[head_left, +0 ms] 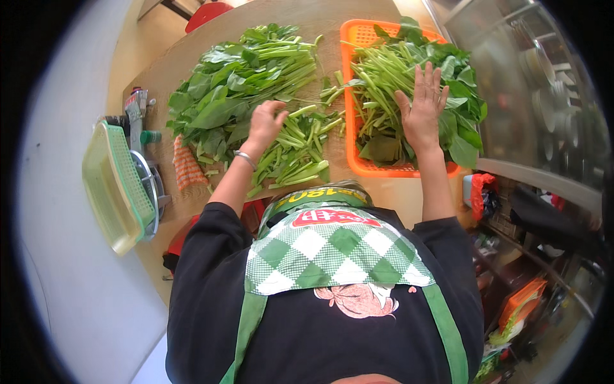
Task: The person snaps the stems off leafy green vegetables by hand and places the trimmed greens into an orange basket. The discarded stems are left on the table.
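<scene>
My right hand (423,110) lies palm down with fingers spread over leafy greens (383,67) in an orange plastic basket (352,144). The greens' long pale stems point left, and leaves spill over the basket's right rim. My left hand (265,122), with a metal bangle on its wrist, is between a large heap of leafy greens (225,86) and a smaller pile of short stem pieces (302,149). Its fingers are curled, thumb and forefinger apart, and nothing shows between them. Which stems it touches is hard to tell.
The wooden table (331,43) has an orange-striped cloth (187,165) at left. Nested plastic baskets (115,182) stand by the wall, near a green-capped container (151,137). A glass-fronted cabinet (532,96) with dishes borders the right. A red stool (207,14) sits beyond the table.
</scene>
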`<control>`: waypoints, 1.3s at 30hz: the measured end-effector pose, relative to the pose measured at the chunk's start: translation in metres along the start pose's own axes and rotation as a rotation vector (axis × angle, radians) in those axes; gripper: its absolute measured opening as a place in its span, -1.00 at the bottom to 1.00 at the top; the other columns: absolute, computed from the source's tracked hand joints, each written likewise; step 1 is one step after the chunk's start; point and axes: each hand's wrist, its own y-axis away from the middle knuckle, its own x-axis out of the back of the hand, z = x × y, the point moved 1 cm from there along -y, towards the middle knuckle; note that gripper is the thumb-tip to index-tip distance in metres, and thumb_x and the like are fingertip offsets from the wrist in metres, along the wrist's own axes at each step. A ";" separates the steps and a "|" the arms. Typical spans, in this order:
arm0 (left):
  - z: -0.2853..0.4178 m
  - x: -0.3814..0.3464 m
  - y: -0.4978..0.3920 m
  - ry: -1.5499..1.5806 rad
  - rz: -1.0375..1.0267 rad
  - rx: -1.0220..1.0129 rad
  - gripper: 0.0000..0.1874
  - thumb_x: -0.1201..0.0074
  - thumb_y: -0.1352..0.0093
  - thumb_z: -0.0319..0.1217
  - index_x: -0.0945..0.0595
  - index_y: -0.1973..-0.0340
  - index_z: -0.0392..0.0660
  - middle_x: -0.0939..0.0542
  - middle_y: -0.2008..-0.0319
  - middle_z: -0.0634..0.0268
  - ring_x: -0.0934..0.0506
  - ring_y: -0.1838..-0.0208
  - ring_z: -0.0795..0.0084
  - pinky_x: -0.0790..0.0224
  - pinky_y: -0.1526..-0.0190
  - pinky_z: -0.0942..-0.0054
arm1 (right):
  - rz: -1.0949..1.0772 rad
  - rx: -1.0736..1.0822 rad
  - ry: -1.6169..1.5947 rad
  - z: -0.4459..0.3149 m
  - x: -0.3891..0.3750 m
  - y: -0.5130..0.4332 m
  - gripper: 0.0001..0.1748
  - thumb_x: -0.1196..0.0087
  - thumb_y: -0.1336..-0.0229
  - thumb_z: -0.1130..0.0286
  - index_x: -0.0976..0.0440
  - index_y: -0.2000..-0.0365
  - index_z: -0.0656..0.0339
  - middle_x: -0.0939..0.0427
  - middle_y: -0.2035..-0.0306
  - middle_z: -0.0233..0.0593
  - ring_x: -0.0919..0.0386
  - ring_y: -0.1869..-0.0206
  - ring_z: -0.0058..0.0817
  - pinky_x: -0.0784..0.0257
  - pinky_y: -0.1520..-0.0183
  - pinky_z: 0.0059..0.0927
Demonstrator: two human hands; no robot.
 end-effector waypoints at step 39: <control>0.104 0.176 0.040 -0.058 0.384 -0.963 -0.79 -0.22 -0.17 -0.52 -0.57 0.27 -0.14 -0.52 0.32 0.26 -0.54 0.26 0.25 -0.42 0.18 0.31 | -0.479 -0.407 -1.195 -0.139 0.068 -0.039 -0.45 0.17 -0.43 0.04 -0.51 0.49 0.28 -0.35 0.66 -0.50 -0.08 0.65 -0.79 0.06 0.58 -0.64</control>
